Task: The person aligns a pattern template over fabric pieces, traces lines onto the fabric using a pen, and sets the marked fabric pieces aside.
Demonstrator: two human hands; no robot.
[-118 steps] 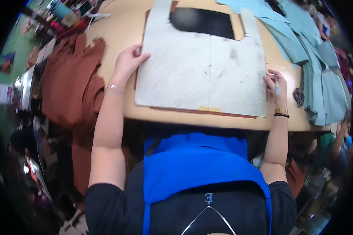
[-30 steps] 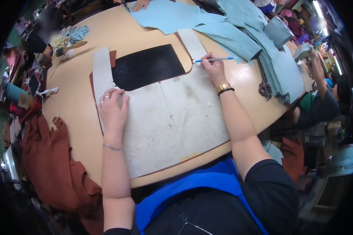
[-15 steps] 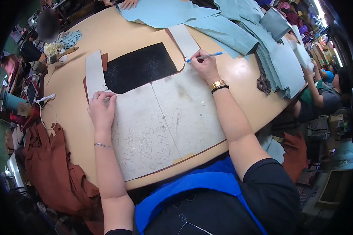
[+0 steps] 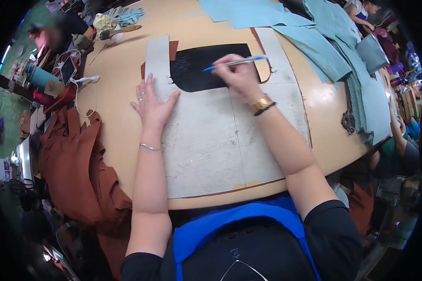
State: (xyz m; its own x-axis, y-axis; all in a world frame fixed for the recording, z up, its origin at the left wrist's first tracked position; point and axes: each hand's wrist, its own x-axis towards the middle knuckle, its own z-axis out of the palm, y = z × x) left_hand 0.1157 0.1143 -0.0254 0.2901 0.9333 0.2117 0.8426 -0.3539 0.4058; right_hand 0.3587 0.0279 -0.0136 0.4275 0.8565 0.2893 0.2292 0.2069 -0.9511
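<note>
A blue-tipped pen point(image 4: 249, 60) is gripped in my right hand point(image 4: 241, 79), which hovers over a black rectangular piece point(image 4: 197, 63). The pen's tip points left above the black surface, apparently not touching it. My left hand point(image 4: 154, 107), fingers spread, rests on the left edge of a large grey-white card pattern point(image 4: 201, 126). This pattern has two upright strips at the far side, with the black piece between them. Reddish-brown leather point(image 4: 173, 49) shows from under its edges. Handwriting on the card is faint.
Light-blue leather sheets point(image 4: 323, 51) cover the far and right side of the table point(image 4: 333, 126). Brown leather point(image 4: 75, 164) hangs over the left edge. A brush point(image 4: 119, 32), a phone point(image 4: 69, 69) and a white cable point(image 4: 86, 79) lie at left. Other people are at right.
My right hand has lifted the pen from the right strip's inner corner and moved left over the black piece. My left hand has spread its fingers. The view has shifted.
</note>
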